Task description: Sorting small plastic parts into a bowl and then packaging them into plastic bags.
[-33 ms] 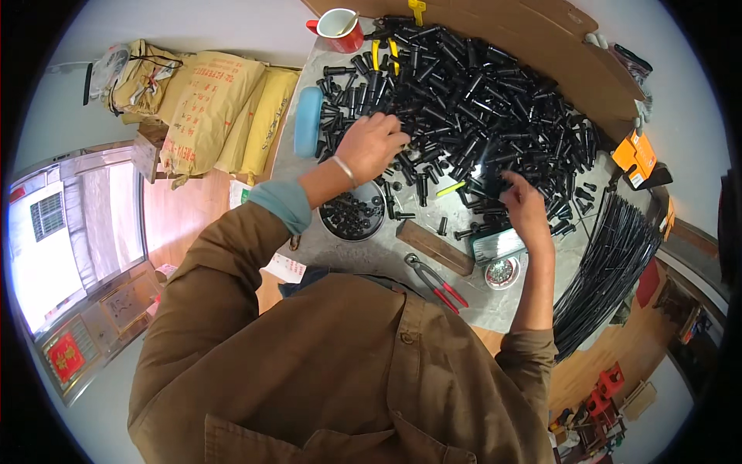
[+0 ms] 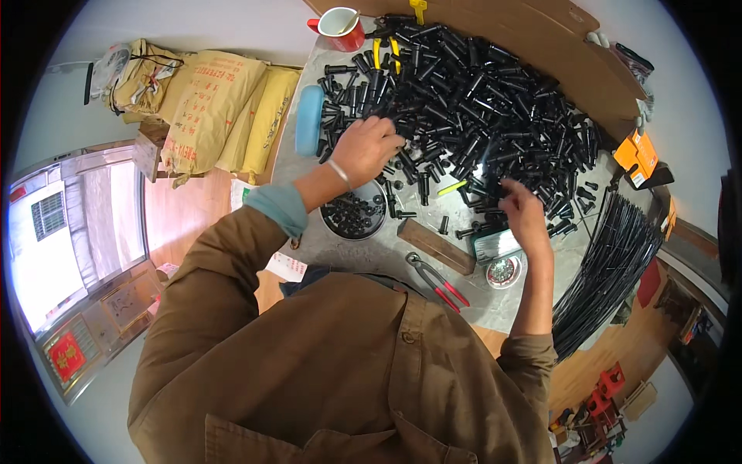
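A large heap of black tube-like parts (image 2: 464, 100) covers the far side of the grey table (image 2: 325, 259). My left hand (image 2: 369, 151) is over the heap's near left edge, fingers curled together; whatever they hold is hidden. Just below that wrist, a round metal dish (image 2: 376, 229) holds small black pieces. My right hand (image 2: 527, 220) is at the heap's near right side, fingers bent in a pinch; I cannot make out what is between them against the black parts. Below it are a clear-topped green box (image 2: 495, 246) and a small white cup (image 2: 502, 272) of tiny pieces.
Red-handled pincers (image 2: 437, 280) and a wooden block (image 2: 437, 246) lie near me. A bundle of black rods (image 2: 610, 271) hangs over the right edge. A blue roll (image 2: 308, 120) and red mug (image 2: 341, 29) stand left; cardboard (image 2: 525, 31) walls the back.
Both hands have shifted slightly: my left hand a little left and nearer me, my right hand a little nearer me. The things on the table look the same.
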The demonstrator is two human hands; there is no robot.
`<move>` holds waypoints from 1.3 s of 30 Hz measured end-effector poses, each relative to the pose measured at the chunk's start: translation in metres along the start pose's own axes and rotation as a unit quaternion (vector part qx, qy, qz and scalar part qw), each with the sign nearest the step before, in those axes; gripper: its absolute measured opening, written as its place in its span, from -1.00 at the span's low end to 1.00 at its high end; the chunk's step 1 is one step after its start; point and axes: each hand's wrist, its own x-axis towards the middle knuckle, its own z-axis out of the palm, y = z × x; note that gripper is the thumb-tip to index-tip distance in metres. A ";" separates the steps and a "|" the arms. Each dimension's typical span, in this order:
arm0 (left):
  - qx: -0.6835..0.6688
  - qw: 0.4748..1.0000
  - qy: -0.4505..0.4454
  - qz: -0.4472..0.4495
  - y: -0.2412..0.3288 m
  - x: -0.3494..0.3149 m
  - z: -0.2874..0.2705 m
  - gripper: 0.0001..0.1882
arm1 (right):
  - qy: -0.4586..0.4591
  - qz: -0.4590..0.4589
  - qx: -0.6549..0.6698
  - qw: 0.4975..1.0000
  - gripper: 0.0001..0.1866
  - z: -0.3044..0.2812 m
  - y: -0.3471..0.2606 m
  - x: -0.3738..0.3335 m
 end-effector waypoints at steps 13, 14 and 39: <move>-0.117 0.919 0.040 -0.375 0.025 -0.190 0.006 -0.74 | 0.023 0.027 0.029 0.999 -0.78 0.020 0.026 -0.063; -0.140 0.896 0.074 -0.415 0.018 -0.211 0.022 -0.73 | 0.029 0.009 -0.002 1.000 -0.79 0.019 0.028 -0.061; -0.417 0.695 0.212 -0.546 0.039 -0.227 0.050 -0.67 | -0.212 -0.093 -0.086 0.969 -0.62 0.131 -0.110 -0.052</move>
